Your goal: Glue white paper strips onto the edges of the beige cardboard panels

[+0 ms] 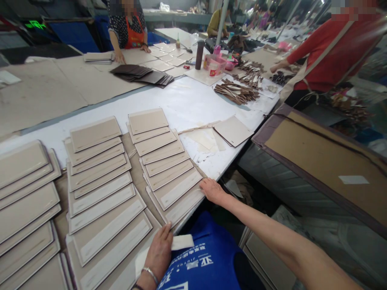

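My left hand (161, 246) is at the near end of the front beige panel (155, 203) in the middle row. Its fingertips touch the panel's lower left corner, and white strips (183, 242) stick out from both sides of the closed hand. At the same panel's right end, the curled fingers of my right hand (214, 191) grip the edge. A white strip (187, 205) lies along this panel between the two hands. Behind it, more beige panels (163, 154) overlap in a stepped row; the nearer ones bear white strips, the farther ones thin streaks.
Two more rows of overlapping panels (95, 135) (22, 163) lie to the left. Beyond are loose beige sheets (234, 131), dark brown panels (142, 74), brown strips (237, 92) and a pink basket (214, 62). A board-topped stand (320, 149) is on the right. Co-workers stand around the tables.
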Motion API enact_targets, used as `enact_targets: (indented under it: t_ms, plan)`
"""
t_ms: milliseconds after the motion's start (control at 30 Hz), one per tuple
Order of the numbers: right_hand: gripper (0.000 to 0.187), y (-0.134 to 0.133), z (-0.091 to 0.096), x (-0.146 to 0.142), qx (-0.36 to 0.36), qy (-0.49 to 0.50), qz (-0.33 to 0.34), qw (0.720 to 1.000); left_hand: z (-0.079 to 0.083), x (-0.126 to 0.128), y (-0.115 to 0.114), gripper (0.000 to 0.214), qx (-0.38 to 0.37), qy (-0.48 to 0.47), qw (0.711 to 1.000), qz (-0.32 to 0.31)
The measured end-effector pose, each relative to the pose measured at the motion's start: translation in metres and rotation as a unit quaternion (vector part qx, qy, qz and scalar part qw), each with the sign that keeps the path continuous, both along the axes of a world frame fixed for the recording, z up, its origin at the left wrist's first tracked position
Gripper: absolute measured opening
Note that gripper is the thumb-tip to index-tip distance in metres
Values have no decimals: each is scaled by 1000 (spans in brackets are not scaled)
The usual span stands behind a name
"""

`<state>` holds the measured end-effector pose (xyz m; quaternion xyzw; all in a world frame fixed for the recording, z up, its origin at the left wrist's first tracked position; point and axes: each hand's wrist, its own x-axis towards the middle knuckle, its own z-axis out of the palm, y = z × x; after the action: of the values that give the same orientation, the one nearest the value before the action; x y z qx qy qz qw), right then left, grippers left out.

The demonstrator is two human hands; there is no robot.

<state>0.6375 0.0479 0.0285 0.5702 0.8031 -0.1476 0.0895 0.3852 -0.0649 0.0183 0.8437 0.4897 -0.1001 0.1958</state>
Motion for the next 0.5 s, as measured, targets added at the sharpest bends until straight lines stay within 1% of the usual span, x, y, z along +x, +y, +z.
enact_targets:
  t_ms: [133,200,300,433,500]
  plan:
    - [13,-1,1,0,18,0,5,1000,1,1,1,48,0,-5,1000,3]
    - [12,-1,-1,0,30,4,-2,1000,2,1,1,48,-7,5,1000,1]
    - [17,0,-6,1,27,3,-9,1000,4,2,2,50,-15,22,1000,-4]
    - [8,3,-8,0,20,-5,1,1000,6,3,3,55,-15,35,999,-3]
    - [11,3,-7,-2,24,-7,7,1000,7,3,3,55,-18,37,999,-4]
